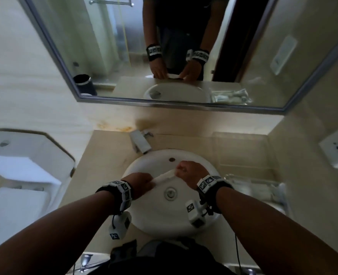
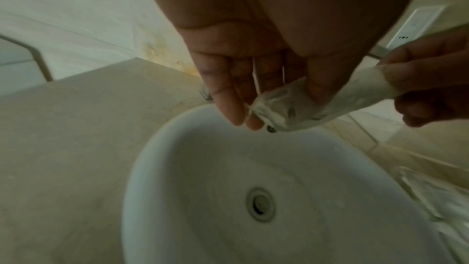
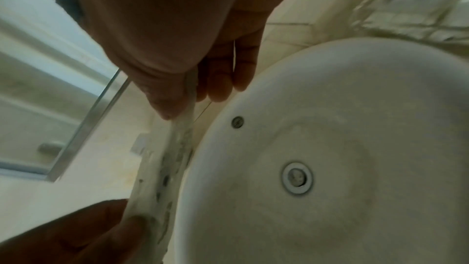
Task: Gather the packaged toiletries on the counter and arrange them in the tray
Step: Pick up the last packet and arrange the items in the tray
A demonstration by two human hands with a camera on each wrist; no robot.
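Over the white sink (image 1: pixel 150 219), both of my hands hold one long white sealed packet (image 1: pixel 165 177) stretched between them. My left hand (image 1: pixel 151 182) pinches its near-left end, thumb on top and fingers underneath (image 2: pixel 256 95). My right hand (image 1: pixel 179 170) pinches the far-right end between thumb and fingers (image 3: pixel 218 87). The packet (image 2: pixel 355 95) is crinkled, with dark print along it (image 3: pixel 167 168). A clear tray (image 1: pixel 281 186) stands on the counter right of the sink, with several wrapped toiletries lying in it.
A chrome tap (image 1: pixel 140 142) stands behind the basin, under a wide mirror (image 1: pixel 164 46). A toilet (image 1: pixel 21 175) is to the left of the beige counter (image 1: pixel 104 155). A wall socket (image 1: pixel 337 149) sits on the right wall.
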